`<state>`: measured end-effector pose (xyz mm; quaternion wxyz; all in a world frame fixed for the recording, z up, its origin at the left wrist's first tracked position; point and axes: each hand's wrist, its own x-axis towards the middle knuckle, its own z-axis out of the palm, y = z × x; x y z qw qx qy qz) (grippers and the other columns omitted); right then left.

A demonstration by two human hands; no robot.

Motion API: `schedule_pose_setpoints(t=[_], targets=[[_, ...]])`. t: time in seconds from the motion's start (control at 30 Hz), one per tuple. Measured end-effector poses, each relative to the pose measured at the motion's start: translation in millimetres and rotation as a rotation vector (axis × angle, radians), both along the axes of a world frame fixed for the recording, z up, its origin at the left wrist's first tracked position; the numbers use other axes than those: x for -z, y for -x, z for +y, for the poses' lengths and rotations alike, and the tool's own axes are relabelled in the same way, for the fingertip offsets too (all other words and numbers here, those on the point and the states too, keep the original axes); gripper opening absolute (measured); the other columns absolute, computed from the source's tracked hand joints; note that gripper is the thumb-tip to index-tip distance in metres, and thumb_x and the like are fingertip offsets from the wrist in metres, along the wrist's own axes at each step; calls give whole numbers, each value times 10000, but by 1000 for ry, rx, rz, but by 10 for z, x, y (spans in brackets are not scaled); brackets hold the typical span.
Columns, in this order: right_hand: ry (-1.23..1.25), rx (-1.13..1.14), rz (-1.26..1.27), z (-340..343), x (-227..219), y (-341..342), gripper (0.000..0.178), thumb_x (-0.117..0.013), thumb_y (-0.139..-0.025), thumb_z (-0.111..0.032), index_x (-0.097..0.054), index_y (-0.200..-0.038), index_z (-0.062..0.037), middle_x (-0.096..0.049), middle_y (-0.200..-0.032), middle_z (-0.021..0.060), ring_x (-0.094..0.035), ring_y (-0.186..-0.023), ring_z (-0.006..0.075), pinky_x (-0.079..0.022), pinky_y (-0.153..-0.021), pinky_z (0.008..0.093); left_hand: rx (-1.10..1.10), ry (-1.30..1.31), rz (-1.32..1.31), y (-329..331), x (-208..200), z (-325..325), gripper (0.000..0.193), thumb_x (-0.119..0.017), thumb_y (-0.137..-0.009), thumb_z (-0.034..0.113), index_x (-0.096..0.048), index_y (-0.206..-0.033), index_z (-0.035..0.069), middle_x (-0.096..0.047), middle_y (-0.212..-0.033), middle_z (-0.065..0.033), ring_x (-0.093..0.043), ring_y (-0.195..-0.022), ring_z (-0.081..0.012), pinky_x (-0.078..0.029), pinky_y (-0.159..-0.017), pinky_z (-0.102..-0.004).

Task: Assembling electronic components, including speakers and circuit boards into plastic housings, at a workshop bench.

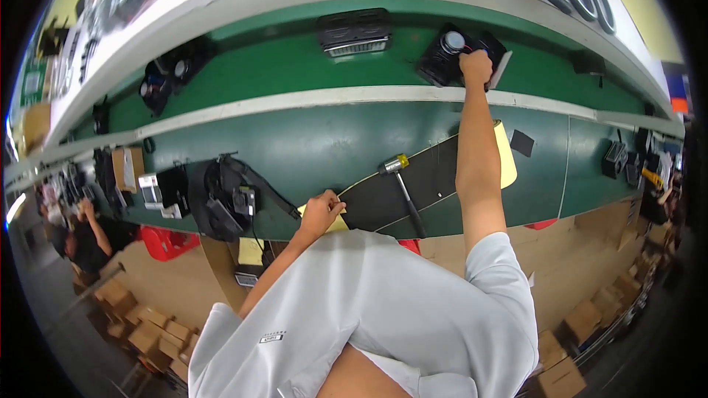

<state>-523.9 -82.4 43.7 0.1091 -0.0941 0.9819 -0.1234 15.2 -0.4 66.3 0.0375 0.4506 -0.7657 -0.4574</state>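
Note:
My right arm stretches across the bench to the green back shelf. There my right hand (pixel 477 66) is closed at an open black case (pixel 439 66) with a round silver-topped part (pixel 452 42); its fingertips and whatever they grip are hidden. Near the front edge my left hand (pixel 320 212) has its fingers curled together over yellow backing paper (pixel 338 224), at the left end of a long black strip (pixel 369 203). Any thing pinched there is too small to make out. Across the strip lies a hammer (pixel 405 195) with a yellow-tipped head, untouched.
Left on the bench lie a black bag with a strap (pixel 221 199) and a cardboard box (pixel 128 168). The strip's right end rolls up, showing yellow (pixel 506 158), beside a small black square (pixel 522 143). A black ribbed device (pixel 355 32) stands on the shelf. Another person (pixel 92 232) works far left.

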Motion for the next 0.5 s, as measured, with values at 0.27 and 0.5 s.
schedule_pose_setpoints(t=[0.27,0.5], targets=[[220,-230,185,604,-292,-682,350,-778,-762,-363,-740,-823,-20,-718,-858,213,-697,-789,382,-531,-707,470,188,266,89,-339,64,87,317,-742,-782,86,-622,-1074,54,-605,-1080,-99,-591,-998,-320,-514,-849,-417],[548,-1206,-7,300,-834,-2738,148,-704,-715,-176,-687,-694,-30,-664,-748,171,-638,-735,358,-503,-690,478,288,305,88,-418,283,116,237,-735,-778,126,-616,-973,59,-584,-1001,-102,-572,-959,-331,-506,-810,-438]])
